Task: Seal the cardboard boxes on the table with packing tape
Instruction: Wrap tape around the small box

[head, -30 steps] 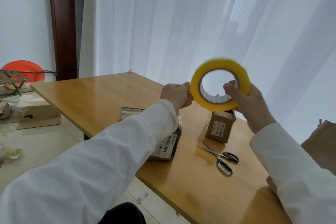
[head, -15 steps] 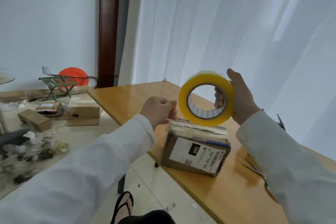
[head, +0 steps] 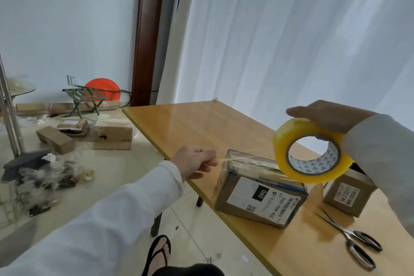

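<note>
My right hand (head: 324,116) grips a yellow roll of packing tape (head: 313,152) held above the right end of a cardboard box (head: 257,195) with a white "060" label. My left hand (head: 192,161) pinches the free end of a clear tape strip (head: 246,163) pulled out to the left, past the box's left edge. The strip stretches over the box's top seam. A smaller labelled box (head: 347,192) stands to the right, partly behind the roll and my right sleeve. Both boxes sit on the wooden table (head: 201,123).
Scissors (head: 356,244) lie on the table near its front right. The table's left edge (head: 156,148) drops to a tiled floor with several cardboard boxes (head: 112,133), plastic scraps, a green folding stool (head: 86,98) and my sandalled foot (head: 160,253). White curtains hang behind.
My hands have drawn apart: the left pulled the tape end out leftward, the right carried the roll to the right over the box. The view also shifted left and down.
</note>
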A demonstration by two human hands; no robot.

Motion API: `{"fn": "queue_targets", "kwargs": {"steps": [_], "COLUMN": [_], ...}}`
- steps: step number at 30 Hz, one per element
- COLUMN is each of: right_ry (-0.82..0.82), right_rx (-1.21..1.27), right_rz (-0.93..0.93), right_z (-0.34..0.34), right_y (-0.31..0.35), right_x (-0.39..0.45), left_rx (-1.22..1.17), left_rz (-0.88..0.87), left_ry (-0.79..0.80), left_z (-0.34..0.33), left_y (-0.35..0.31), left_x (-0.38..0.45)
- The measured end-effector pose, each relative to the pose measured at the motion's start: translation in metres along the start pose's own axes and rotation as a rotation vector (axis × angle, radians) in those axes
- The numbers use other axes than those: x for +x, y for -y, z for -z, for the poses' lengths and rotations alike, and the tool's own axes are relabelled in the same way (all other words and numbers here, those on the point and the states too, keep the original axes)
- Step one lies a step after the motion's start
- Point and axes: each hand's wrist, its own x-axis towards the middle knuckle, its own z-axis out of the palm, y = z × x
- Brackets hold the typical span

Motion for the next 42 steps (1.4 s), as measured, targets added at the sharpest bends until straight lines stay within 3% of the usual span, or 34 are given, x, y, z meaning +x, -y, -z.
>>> {"fn": "queue_targets", "kwargs": {"steps": [4,10,18,22,32,35,39,42], "right_ry": [0.017,0.013,0.010,0.011,0.240,0.164,-0.055,-0.224], "right_rx": [-0.122,-0.092,0.009,0.027,0.658,0.611,0.631,0.504], "right_rz": [-0.048,-0.029,-0.019,-0.021,-0.222,-0.227,-0.252,-0.229], "right_z": [-0.007,-0.009,-0.004,0.003,0.008,-0.010,-0.020,-0.022], "right_y": [-0.006,-0.011,-0.021,-0.026,-0.026,-0.034,-0.051,-0.056], "right_x": [0.007,0.009,0.002,0.000,-0.047,-0.050,-0.045,-0.037], "left_rx": [-0.009,-0.113,0.001,0.076,-0.007,0.139,0.450,0.470], "left_rz": [0.008,-0.022,-0.347,-0.388,-0.229,-0.166,-0.178,-0.206], "left_ry": [0.017,-0.054,-0.302,-0.264,-0.119,-0.165,-0.289,-0.318], "left_z": [-0.009,-0.016,-0.023,-0.021,-0.059,-0.066,-0.067,-0.072], "left_y": [0.007,0.017,-0.018,-0.041,-0.068,-0.056,-0.032,-0.014], "left_x": [0.001,0.001,-0.009,-0.005,0.048,0.060,0.057,0.047]}}
